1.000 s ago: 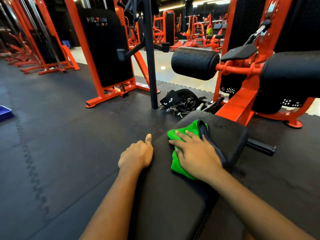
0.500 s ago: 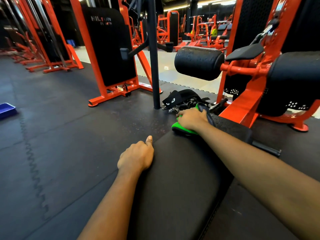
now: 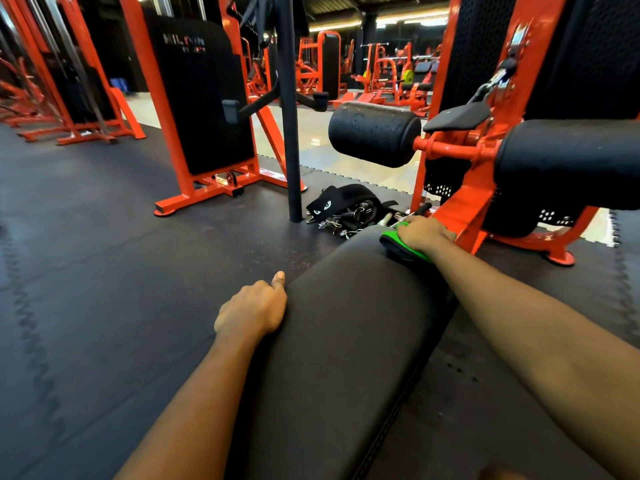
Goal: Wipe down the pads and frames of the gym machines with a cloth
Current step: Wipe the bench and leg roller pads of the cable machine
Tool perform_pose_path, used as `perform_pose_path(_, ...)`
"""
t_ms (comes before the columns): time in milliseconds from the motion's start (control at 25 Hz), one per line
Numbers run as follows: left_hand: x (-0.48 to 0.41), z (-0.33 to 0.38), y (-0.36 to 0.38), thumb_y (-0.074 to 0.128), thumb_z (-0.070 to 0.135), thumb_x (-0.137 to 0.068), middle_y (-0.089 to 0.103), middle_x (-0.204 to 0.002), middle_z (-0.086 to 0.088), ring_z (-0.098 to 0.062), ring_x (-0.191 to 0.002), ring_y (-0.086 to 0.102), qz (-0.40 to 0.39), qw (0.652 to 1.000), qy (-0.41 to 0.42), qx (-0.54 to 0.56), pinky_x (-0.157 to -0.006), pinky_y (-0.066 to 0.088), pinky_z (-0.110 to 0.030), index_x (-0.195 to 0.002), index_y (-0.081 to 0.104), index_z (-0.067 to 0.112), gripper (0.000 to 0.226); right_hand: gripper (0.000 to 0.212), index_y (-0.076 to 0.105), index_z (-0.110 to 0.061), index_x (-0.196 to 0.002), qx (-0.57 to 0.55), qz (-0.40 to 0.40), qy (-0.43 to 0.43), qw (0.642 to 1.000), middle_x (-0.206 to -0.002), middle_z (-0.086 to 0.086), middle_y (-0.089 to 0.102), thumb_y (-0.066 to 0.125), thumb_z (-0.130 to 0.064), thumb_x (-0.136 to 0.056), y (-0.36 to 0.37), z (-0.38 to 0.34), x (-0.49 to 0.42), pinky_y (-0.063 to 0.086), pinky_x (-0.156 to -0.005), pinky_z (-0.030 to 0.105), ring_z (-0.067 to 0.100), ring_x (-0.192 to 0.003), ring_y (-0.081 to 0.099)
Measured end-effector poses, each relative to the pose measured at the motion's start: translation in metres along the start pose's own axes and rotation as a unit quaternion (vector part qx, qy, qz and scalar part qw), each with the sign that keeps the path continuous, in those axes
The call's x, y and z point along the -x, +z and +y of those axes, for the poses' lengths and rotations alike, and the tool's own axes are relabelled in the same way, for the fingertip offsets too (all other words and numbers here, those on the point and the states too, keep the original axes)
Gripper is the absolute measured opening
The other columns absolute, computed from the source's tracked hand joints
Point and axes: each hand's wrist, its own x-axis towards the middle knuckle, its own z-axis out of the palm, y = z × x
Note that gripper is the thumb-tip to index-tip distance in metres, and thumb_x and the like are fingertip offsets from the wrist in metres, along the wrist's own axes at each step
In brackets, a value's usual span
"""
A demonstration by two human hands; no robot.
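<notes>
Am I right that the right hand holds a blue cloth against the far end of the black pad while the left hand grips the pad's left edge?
Not quite: the cloth is green, not blue. The head view shows the right hand holding the cloth against the far end of the black pad while the left hand grips the pad's left edge.

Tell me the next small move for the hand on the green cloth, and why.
Probably draw the green cloth back along the black padded bench: the right hand grips it at the pad's far end, beside the orange steel frame, while the left hand holds its left edge.
</notes>
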Motion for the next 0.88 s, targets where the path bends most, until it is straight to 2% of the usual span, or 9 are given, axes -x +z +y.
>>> perform_pose_path(80, 0.003, 0.0, -0.001, 0.009, 0.06, -0.103, 0.051, -0.145, -0.014, -0.036, -0.131, 0.049, 0.002, 1.0, 0.001, 0.004, -0.105, 0.036, -0.048, -0.143, 0.047, 0.014, 0.072, 0.077, 0.062, -0.028, -0.126, -0.066, 0.028, 0.029, 0.997, -0.149, 0.01, 0.047, 0.041, -0.062, -0.061, 0.015, 0.023, -0.014, 0.029, -0.111, 0.051, 0.036, -0.136, 0.043)
perform_pose_path(120, 0.004, 0.0, -0.001, 0.009, 0.059, -0.103, 0.051, -0.146, -0.014, -0.036, -0.131, 0.049, 0.003, 1.0, 0.001, 0.008, -0.105, 0.036, -0.048, -0.143, 0.047, 0.013, 0.072, 0.071, 0.062, -0.028, -0.124, -0.098, 0.053, 0.044, 0.993, -0.145, 0.01, 0.051, 0.039, -0.061, -0.066, 0.011, 0.024, 0.006, 0.029, -0.11, 0.052, 0.037, -0.134, 0.044)
perform_pose_path(200, 0.008, 0.0, -0.002, 0.009, 0.059, -0.103, 0.051, -0.146, -0.014, -0.036, -0.131, 0.049, 0.002, 1.0, 0.001, 0.013, -0.105, 0.036, -0.048, -0.144, 0.047, 0.013, 0.072, 0.043, 0.062, -0.03, -0.126, -0.135, 0.102, 0.081, 0.982, -0.14, 0.009, 0.054, 0.044, -0.045, -0.091, 0.001, 0.016, 0.063, 0.029, -0.109, 0.051, 0.036, -0.135, 0.041)
perform_pose_path(280, 0.012, 0.003, -0.005, 0.009, 0.058, -0.104, 0.051, -0.146, -0.015, -0.036, -0.131, 0.048, 0.003, 1.0, 0.002, 0.012, -0.105, 0.036, -0.047, -0.144, 0.047, 0.013, 0.071, 0.036, 0.061, -0.031, -0.13, -0.157, 0.164, 0.099, 0.969, -0.139, 0.008, 0.054, 0.046, -0.036, -0.098, 0.005, 0.017, 0.097, 0.031, -0.106, 0.051, 0.034, -0.135, 0.039)
perform_pose_path(400, 0.014, 0.005, -0.006, 0.011, 0.056, -0.104, 0.05, -0.146, -0.015, -0.037, -0.132, 0.048, -0.001, 1.0, -0.001, 0.006, -0.105, 0.036, -0.047, -0.145, 0.046, 0.013, 0.068, 0.043, 0.051, -0.03, -0.142, -0.195, 0.197, 0.092, 0.956, -0.151, 0.008, 0.043, 0.044, -0.033, -0.1, 0.031, 0.028, 0.126, 0.037, -0.107, 0.051, 0.035, -0.139, 0.033)
perform_pose_path(520, 0.006, 0.006, -0.007, 0.015, 0.048, -0.105, 0.045, -0.151, -0.016, -0.037, -0.136, 0.045, -0.026, 1.0, -0.013, -0.001, -0.109, 0.034, -0.046, -0.148, 0.042, 0.013, 0.062, 0.05, 0.039, -0.028, -0.153, -0.273, 0.215, 0.087, 0.934, -0.165, 0.008, 0.025, 0.042, -0.03, -0.103, 0.057, 0.029, 0.149, 0.027, -0.117, 0.049, 0.035, -0.149, 0.023)
perform_pose_path(640, -0.006, 0.023, -0.005, 0.018, 0.045, -0.105, 0.043, -0.153, -0.017, -0.038, -0.136, 0.044, -0.037, 0.999, 0.007, -0.005, -0.11, 0.034, -0.045, -0.149, 0.042, 0.013, 0.06, 0.053, 0.035, -0.026, -0.156, -0.345, 0.246, 0.098, 0.901, -0.167, 0.01, 0.019, 0.044, -0.029, -0.104, 0.072, 0.028, 0.157, 0.021, -0.121, 0.046, 0.033, -0.151, 0.021)
perform_pose_path(760, -0.022, 0.05, 0.002, 0.014, 0.055, -0.104, 0.043, -0.152, -0.018, -0.038, -0.136, 0.044, -0.037, 0.998, 0.046, -0.006, -0.111, 0.034, -0.047, -0.149, 0.043, 0.016, 0.066, 0.053, 0.041, -0.017, -0.153, -0.404, 0.29, 0.087, 0.863, -0.161, 0.014, 0.031, 0.051, -0.019, -0.101, 0.078, 0.037, 0.14, 0.026, -0.12, 0.043, 0.031, -0.149, 0.028)
perform_pose_path(880, -0.038, 0.059, 0.01, 0.013, 0.062, -0.102, 0.042, -0.154, -0.017, -0.038, -0.138, 0.043, -0.058, 0.998, 0.038, 0.0, -0.111, 0.034, -0.049, -0.151, 0.04, 0.014, 0.074, 0.048, 0.049, -0.012, -0.147, -0.431, 0.31, 0.104, 0.841, -0.147, 0.02, 0.05, 0.052, -0.011, -0.099, 0.072, 0.057, 0.104, 0.035, -0.111, 0.039, 0.037, -0.136, 0.046)
